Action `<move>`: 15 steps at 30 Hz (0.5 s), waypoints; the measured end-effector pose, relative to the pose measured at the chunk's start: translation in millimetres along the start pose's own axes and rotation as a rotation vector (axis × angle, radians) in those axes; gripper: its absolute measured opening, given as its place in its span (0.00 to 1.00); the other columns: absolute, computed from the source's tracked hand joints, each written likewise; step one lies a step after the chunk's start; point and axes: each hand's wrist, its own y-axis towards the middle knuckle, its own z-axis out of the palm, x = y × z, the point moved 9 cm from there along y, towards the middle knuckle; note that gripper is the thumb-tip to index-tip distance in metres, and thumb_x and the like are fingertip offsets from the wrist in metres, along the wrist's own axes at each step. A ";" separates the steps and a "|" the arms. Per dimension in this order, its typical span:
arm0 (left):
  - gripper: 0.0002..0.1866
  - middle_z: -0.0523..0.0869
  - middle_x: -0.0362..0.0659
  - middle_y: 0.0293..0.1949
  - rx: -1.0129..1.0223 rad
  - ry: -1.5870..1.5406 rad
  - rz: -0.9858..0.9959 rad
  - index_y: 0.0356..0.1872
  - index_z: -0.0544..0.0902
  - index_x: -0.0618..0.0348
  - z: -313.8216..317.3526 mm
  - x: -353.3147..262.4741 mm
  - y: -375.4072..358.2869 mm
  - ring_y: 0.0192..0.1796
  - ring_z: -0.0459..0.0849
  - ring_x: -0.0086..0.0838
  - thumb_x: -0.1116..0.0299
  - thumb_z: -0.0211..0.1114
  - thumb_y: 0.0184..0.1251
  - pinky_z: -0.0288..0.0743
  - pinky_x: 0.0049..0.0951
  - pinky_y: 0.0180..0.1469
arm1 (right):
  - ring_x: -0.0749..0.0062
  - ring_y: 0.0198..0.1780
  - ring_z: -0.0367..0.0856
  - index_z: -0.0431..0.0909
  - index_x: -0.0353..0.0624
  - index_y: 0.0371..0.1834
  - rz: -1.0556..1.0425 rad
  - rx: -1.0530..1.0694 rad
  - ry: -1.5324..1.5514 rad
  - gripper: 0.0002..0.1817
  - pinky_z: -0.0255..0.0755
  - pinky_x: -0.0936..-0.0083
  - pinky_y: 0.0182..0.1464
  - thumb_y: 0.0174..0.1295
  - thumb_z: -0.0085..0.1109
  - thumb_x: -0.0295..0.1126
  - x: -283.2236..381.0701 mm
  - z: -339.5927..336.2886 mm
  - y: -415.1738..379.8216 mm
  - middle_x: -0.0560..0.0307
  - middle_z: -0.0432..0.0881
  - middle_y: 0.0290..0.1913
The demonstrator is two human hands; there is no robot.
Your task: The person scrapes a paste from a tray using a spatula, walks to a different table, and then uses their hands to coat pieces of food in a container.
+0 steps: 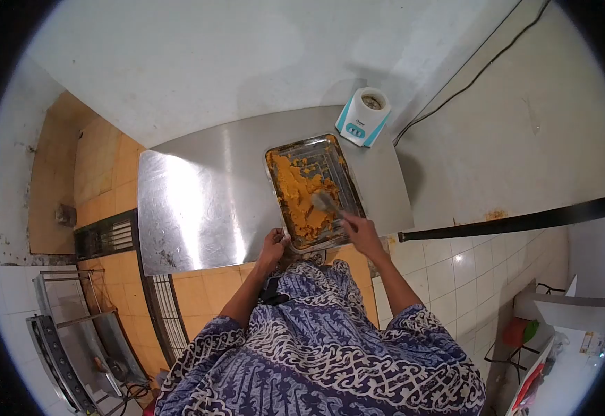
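A rectangular metal tray (pixel 355 182) lies slightly turned at the table's near edge. Crumbly orange paste (pixel 292 186) covers mostly its left and near parts, while the ridged bottom shows through on the right. My right hand (pixel 362 234) is closed around the handle of a spoon (pixel 325 202), whose broad head rests on the paste near the tray's middle. At the near left corner, my left hand (pixel 273 246) grips the tray's rim; some of its fingers are hidden.
The tray rests on a steel table (pixel 212 187). A white and turquoise blender base (pixel 365 116) stands behind it by the wall, with a black cable (pixel 479 73) running up to the right. A dark bar (pixel 510 217) juts in from the right. Metal racks (pixel 84 333) stand at lower left.
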 end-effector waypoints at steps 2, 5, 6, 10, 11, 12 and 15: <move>0.06 0.80 0.40 0.34 0.001 0.007 0.003 0.41 0.73 0.61 -1.1 3.6 3.3 0.36 0.75 0.21 0.73 0.60 0.71 0.76 0.27 0.35 | 0.62 0.33 0.83 0.66 0.47 0.71 -0.124 0.060 -0.236 0.27 0.76 0.66 0.27 0.67 0.54 0.28 18.7 16.7 -7.4 0.44 0.83 0.38; 0.06 0.80 0.41 0.35 0.002 0.038 0.033 0.43 0.73 0.60 -2.6 5.7 6.3 0.35 0.78 0.24 0.71 0.60 0.71 0.78 0.28 0.33 | 0.51 0.36 0.84 0.53 0.62 0.77 -0.316 0.045 -0.653 0.43 0.81 0.62 0.29 0.58 0.53 0.16 13.2 57.9 -15.7 0.39 0.79 0.53; 0.07 0.80 0.41 0.36 0.001 0.054 0.041 0.44 0.73 0.60 -3.0 6.2 6.3 0.35 0.80 0.26 0.70 0.60 0.72 0.81 0.30 0.33 | 0.50 0.36 0.84 0.54 0.62 0.76 -0.289 0.057 -0.655 0.43 0.81 0.62 0.29 0.59 0.52 0.16 9.7 59.2 -12.9 0.39 0.78 0.54; 0.07 0.80 0.42 0.37 0.031 0.204 0.148 0.44 0.72 0.58 -8.3 5.7 15.6 0.37 0.81 0.26 0.70 0.59 0.72 0.83 0.29 0.34 | 0.49 0.37 0.84 0.54 0.61 0.76 -0.233 0.067 -0.628 0.41 0.82 0.61 0.32 0.61 0.52 0.17 4.2 53.9 5.1 0.38 0.78 0.55; 0.06 0.80 0.42 0.36 0.037 0.172 0.143 0.44 0.72 0.58 -10.1 11.5 18.6 0.36 0.81 0.26 0.70 0.59 0.72 0.83 0.30 0.34 | 0.48 0.37 0.84 0.54 0.61 0.76 -0.233 0.060 -0.613 0.40 0.82 0.60 0.33 0.62 0.52 0.18 5.1 50.5 11.0 0.37 0.78 0.55; 0.06 0.80 0.42 0.36 0.043 0.141 0.139 0.44 0.72 0.58 -8.3 9.8 17.3 0.36 0.82 0.27 0.71 0.59 0.72 0.83 0.30 0.33 | 0.49 0.36 0.84 0.58 0.58 0.74 -0.260 -0.022 -0.566 0.37 0.81 0.59 0.33 0.62 0.53 0.19 9.0 42.3 15.5 0.40 0.79 0.49; 0.06 0.79 0.42 0.36 0.039 0.079 0.081 0.44 0.72 0.58 -2.9 1.9 8.4 0.33 0.82 0.29 0.71 0.59 0.71 0.83 0.31 0.33 | 0.48 0.34 0.82 0.69 0.51 0.68 -0.231 -0.184 -0.299 0.27 0.78 0.55 0.36 0.63 0.54 0.25 3.8 19.1 35.0 0.43 0.82 0.41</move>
